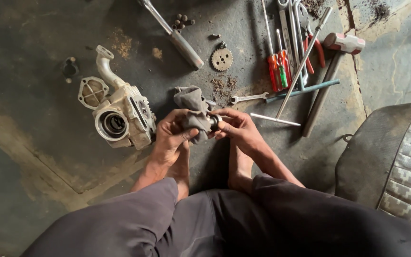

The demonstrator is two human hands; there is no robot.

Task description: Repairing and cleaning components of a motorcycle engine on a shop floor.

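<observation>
My left hand (171,134) grips a crumpled grey rag (192,108) wrapped around a small dark metal part. My right hand (236,126) pinches the round end of that metal part (214,122) where it sticks out of the rag. Both hands meet low over the stained concrete floor, just in front of my bare feet. An aluminium pump housing (122,116) with a curved pipe lies on the floor to the left of my left hand.
A small toothed gear (222,59), loose bolts (182,21), a ratchet handle (179,39), red screwdrivers (278,69), a spanner (248,98), a T-handle wrench (286,102), pliers and a hammer (331,71) lie on the floor beyond my hands. A padded seat (396,162) stands at right.
</observation>
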